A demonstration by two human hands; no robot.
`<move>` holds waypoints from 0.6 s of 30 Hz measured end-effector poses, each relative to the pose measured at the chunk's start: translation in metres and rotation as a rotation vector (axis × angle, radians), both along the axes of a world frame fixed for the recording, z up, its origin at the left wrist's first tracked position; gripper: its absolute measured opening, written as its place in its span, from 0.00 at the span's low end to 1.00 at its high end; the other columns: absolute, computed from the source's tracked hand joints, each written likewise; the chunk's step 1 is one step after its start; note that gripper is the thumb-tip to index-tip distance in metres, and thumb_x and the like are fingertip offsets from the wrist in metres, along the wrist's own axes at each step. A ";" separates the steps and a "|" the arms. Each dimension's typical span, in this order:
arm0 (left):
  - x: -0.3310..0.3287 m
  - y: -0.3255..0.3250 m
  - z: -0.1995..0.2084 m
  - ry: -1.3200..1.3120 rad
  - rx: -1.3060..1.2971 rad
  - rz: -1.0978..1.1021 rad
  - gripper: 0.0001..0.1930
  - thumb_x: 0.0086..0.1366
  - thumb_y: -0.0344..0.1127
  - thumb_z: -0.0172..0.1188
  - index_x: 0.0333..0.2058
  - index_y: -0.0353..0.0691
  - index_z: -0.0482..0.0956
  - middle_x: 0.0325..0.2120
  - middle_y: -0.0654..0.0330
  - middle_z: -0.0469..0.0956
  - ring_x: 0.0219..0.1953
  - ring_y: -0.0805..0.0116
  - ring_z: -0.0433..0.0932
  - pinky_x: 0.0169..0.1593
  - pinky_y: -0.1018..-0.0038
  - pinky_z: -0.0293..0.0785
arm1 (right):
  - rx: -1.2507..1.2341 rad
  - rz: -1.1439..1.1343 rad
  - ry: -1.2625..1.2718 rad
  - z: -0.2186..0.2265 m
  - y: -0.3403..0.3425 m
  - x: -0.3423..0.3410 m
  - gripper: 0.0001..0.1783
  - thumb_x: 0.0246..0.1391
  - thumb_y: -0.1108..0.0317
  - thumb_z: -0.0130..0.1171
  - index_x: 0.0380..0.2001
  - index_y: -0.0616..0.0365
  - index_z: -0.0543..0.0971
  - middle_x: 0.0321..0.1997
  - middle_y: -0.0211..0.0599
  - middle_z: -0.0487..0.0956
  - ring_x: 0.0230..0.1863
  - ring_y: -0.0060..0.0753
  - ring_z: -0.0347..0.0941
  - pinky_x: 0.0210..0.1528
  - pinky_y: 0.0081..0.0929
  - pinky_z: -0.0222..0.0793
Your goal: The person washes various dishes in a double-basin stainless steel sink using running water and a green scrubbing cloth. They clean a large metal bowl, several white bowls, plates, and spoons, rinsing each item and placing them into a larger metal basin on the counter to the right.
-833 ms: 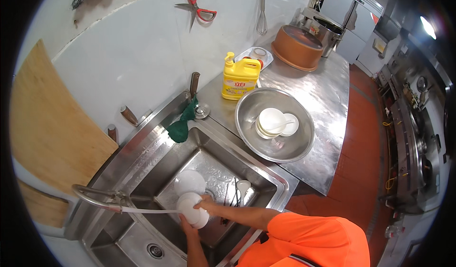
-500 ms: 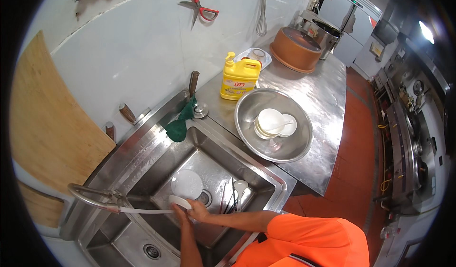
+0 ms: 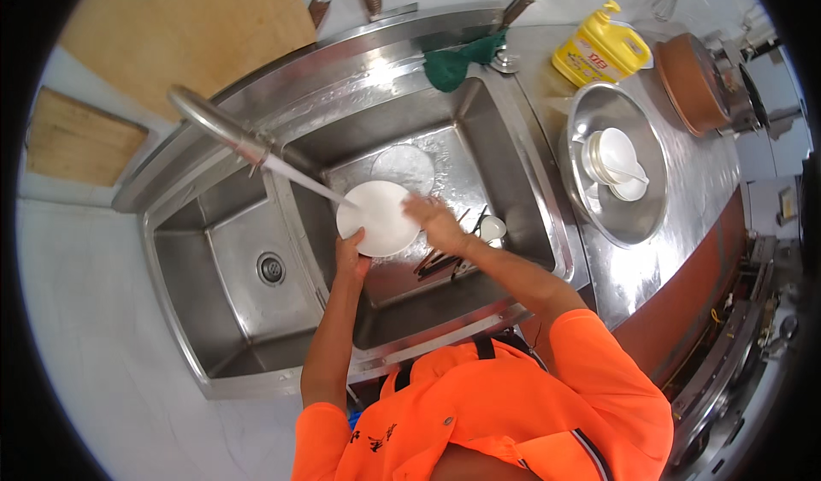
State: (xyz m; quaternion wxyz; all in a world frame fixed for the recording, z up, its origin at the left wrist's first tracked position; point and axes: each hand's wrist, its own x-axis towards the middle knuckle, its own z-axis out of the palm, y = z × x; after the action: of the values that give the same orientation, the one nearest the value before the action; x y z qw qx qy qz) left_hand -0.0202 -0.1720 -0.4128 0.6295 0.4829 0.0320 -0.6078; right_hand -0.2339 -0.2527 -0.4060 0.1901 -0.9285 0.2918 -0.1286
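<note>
A white plate point(image 3: 386, 226) is tilted up over the large sink basin, and my left hand point(image 3: 352, 257) grips its lower left rim, thumb on the face. From the faucet point(image 3: 224, 132), a water stream point(image 3: 310, 183) lands on the plate's upper left. My right hand point(image 3: 438, 223) is at the plate's right edge; its fingers are smeared by motion. Behind the held plate, a round white dish point(image 3: 404, 168) lies on the basin floor, partly hidden. Dark chopsticks point(image 3: 438, 263) and a white spoon point(image 3: 491, 229) lie below my right wrist.
Right of the sink, a steel bowl point(image 3: 590, 212) holds several white bowls point(image 3: 609, 156) and a spoon. A yellow detergent jug point(image 3: 600, 49) and a brown lidded pot point(image 3: 693, 83) stand beyond. A green cloth point(image 3: 446, 69) drapes on the sink's back ledge. The smaller basin point(image 3: 248, 289) is at left.
The view has swung, bringing both basins nearer the middle. The plate has turned to show its broad face, and my right hand has moved from beside my left to the plate's right edge.
</note>
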 end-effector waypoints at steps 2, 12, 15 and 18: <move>-0.006 0.006 0.021 -0.008 0.038 -0.014 0.24 0.55 0.18 0.52 0.53 0.33 0.62 0.48 0.51 0.69 0.49 0.55 0.70 0.53 0.59 0.68 | 0.290 -0.322 -0.233 -0.004 -0.011 -0.001 0.30 0.42 0.75 0.51 0.54 0.61 0.65 0.56 0.52 0.65 0.61 0.46 0.58 0.60 0.45 0.53; -0.004 -0.005 -0.026 -0.486 0.133 -0.238 0.22 0.59 0.36 0.54 0.52 0.37 0.66 0.46 0.48 0.71 0.47 0.52 0.72 0.50 0.60 0.68 | 1.392 -0.735 -0.976 -0.009 0.024 0.027 0.21 0.52 0.74 0.51 0.50 0.66 0.68 0.43 0.41 0.75 0.40 0.27 0.71 0.43 0.26 0.68; 0.007 -0.024 -0.027 -1.409 0.350 -0.537 0.24 0.63 0.47 0.45 0.55 0.42 0.63 0.51 0.46 0.66 0.52 0.50 0.66 0.54 0.56 0.61 | 1.504 -0.769 -0.916 0.000 0.046 0.034 0.20 0.53 0.76 0.51 0.51 0.64 0.67 0.46 0.40 0.74 0.42 0.30 0.72 0.45 0.29 0.69; -0.022 -0.044 -0.010 -2.044 0.297 -0.644 0.26 0.64 0.50 0.42 0.58 0.45 0.60 0.58 0.47 0.55 0.62 0.53 0.51 0.62 0.55 0.48 | 1.589 -0.803 -1.103 0.000 0.052 0.057 0.17 0.55 0.73 0.50 0.48 0.63 0.69 0.44 0.38 0.75 0.41 0.29 0.71 0.44 0.29 0.68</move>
State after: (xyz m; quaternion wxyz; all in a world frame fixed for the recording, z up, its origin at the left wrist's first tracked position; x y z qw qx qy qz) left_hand -0.0421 -0.2163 -0.4227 0.1044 0.8185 -0.5632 -0.0445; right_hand -0.1773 -0.2006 -0.4064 0.7957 -0.1838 0.4518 -0.3591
